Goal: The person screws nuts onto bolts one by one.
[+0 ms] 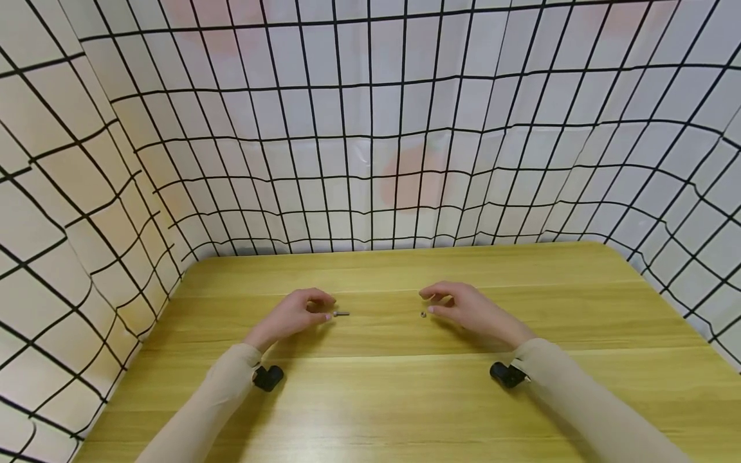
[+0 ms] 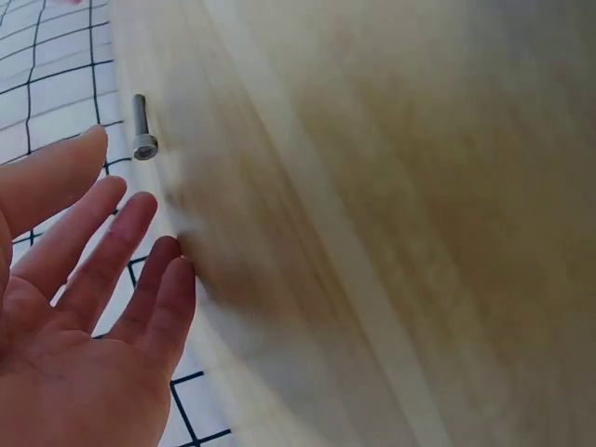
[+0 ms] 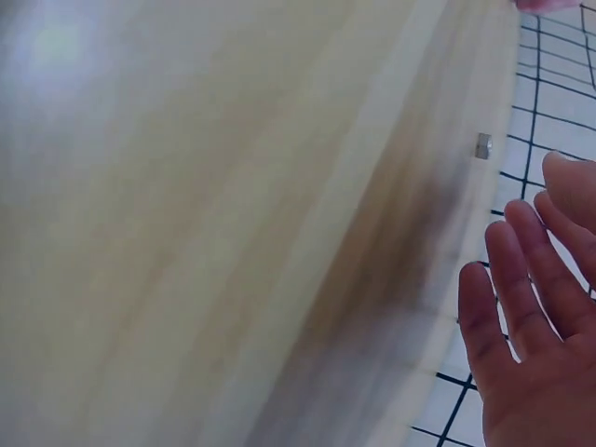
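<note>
A small metal socket-head bolt (image 1: 342, 314) lies on the wooden table, its head toward my left hand (image 1: 298, 315). In the left wrist view the bolt (image 2: 142, 128) shows a round head with a recess, just beyond the thumb tip; that hand (image 2: 93, 345) has relaxed, spread fingers and holds nothing. Farther right lies a small metal nut (image 1: 422, 314), close to the thumb of my right hand (image 1: 466, 310). The right wrist view has the nut (image 3: 483, 146) apart from the fingertips, and the right hand (image 3: 540, 326) holds nothing, fingers loosely extended.
The wooden table (image 1: 370, 399) spreads under both forearms. White sheeting with a black grid (image 1: 370, 161) stands along its back and sides. A small black camera (image 1: 268, 378) sits at the left wrist, another black camera (image 1: 507, 374) at the right.
</note>
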`<action>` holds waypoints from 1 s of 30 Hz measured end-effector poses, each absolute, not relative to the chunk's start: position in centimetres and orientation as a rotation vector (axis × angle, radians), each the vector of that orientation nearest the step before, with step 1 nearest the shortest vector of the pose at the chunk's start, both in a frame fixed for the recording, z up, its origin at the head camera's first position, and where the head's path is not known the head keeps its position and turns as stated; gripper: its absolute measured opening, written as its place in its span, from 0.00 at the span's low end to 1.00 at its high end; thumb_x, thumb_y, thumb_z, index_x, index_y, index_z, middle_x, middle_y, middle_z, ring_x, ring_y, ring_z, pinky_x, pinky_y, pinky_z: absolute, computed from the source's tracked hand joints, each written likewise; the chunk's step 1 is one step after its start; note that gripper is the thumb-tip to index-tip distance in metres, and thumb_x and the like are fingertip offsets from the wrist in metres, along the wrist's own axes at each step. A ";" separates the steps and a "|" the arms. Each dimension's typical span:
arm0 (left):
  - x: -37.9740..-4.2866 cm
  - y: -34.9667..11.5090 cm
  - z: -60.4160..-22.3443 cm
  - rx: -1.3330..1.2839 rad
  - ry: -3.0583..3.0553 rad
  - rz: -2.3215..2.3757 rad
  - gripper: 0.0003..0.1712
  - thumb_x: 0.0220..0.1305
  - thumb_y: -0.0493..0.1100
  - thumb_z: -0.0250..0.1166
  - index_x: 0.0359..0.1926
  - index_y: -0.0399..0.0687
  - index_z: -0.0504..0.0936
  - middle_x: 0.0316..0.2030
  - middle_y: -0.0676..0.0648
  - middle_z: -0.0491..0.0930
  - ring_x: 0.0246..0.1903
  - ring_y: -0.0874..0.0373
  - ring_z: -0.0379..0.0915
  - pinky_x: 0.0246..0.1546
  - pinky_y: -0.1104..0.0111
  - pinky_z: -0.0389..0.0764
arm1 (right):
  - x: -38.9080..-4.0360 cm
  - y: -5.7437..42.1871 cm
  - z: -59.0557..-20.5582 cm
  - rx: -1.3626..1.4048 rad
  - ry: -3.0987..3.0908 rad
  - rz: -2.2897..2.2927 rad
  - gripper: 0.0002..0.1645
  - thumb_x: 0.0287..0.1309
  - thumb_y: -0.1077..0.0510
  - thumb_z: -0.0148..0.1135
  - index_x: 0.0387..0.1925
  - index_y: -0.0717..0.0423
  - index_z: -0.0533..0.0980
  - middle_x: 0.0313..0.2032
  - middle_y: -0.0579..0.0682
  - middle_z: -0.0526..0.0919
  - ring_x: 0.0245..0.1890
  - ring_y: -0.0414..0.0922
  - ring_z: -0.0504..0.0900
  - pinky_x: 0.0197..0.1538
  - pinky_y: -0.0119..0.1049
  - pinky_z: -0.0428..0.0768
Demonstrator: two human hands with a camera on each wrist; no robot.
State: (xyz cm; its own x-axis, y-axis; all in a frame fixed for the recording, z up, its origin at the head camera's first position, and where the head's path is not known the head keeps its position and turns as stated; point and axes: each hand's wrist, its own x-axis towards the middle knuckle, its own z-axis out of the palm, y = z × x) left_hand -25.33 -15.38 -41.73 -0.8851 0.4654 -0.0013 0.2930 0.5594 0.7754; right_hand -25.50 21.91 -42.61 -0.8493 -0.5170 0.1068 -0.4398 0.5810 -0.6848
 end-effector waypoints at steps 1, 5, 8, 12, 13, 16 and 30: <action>-25.4 -15.3 -41.8 0.637 2.583 1.224 0.17 0.63 0.36 0.68 0.53 0.37 0.81 0.53 0.43 0.79 0.56 0.47 0.72 0.59 0.53 0.70 | -25.6 21.9 -42.7 -0.821 2.691 -1.115 0.21 0.66 0.57 0.62 0.59 0.57 0.76 0.51 0.49 0.82 0.49 0.45 0.79 0.53 0.46 0.76; -25.7 -15.2 -41.9 0.639 2.584 1.210 0.16 0.60 0.35 0.70 0.50 0.38 0.83 0.49 0.45 0.81 0.50 0.50 0.74 0.55 0.54 0.72 | -25.7 21.9 -43.0 -0.835 2.684 -1.076 0.19 0.66 0.58 0.63 0.57 0.56 0.78 0.48 0.46 0.83 0.46 0.43 0.78 0.53 0.47 0.76; -26.1 -14.9 -42.1 0.644 2.602 1.201 0.15 0.58 0.35 0.72 0.47 0.39 0.84 0.44 0.47 0.81 0.44 0.52 0.74 0.50 0.59 0.74 | -25.9 21.9 -43.2 -0.844 2.671 -1.067 0.18 0.66 0.59 0.63 0.56 0.56 0.79 0.47 0.45 0.83 0.45 0.42 0.79 0.52 0.45 0.76; -26.3 -14.7 -42.2 0.620 2.629 1.179 0.12 0.56 0.34 0.73 0.43 0.39 0.85 0.38 0.48 0.80 0.37 0.55 0.72 0.40 0.64 0.74 | -26.2 21.8 -43.3 -0.824 2.620 -1.066 0.16 0.66 0.59 0.62 0.55 0.54 0.79 0.46 0.43 0.84 0.46 0.41 0.79 0.51 0.42 0.76; -26.4 -14.6 -42.2 0.606 2.634 1.171 0.12 0.55 0.35 0.74 0.42 0.40 0.85 0.37 0.48 0.80 0.36 0.56 0.72 0.39 0.65 0.73 | -26.2 21.8 -43.3 -0.819 2.611 -1.066 0.16 0.66 0.59 0.62 0.54 0.53 0.80 0.45 0.42 0.83 0.46 0.41 0.79 0.50 0.42 0.76; -26.5 -14.3 -42.2 0.592 2.655 1.145 0.10 0.55 0.35 0.74 0.39 0.41 0.86 0.35 0.49 0.79 0.34 0.57 0.71 0.36 0.66 0.72 | -26.2 21.7 -43.3 -0.800 2.590 -1.087 0.14 0.66 0.59 0.62 0.52 0.52 0.81 0.44 0.42 0.83 0.45 0.41 0.79 0.48 0.40 0.76; -26.4 -14.1 -42.2 0.588 2.707 1.148 0.07 0.53 0.35 0.74 0.35 0.41 0.86 0.35 0.48 0.78 0.33 0.57 0.69 0.36 0.65 0.71 | -26.6 21.4 -43.3 -0.803 2.558 -1.082 0.09 0.64 0.62 0.64 0.45 0.53 0.82 0.39 0.45 0.82 0.38 0.44 0.77 0.43 0.38 0.76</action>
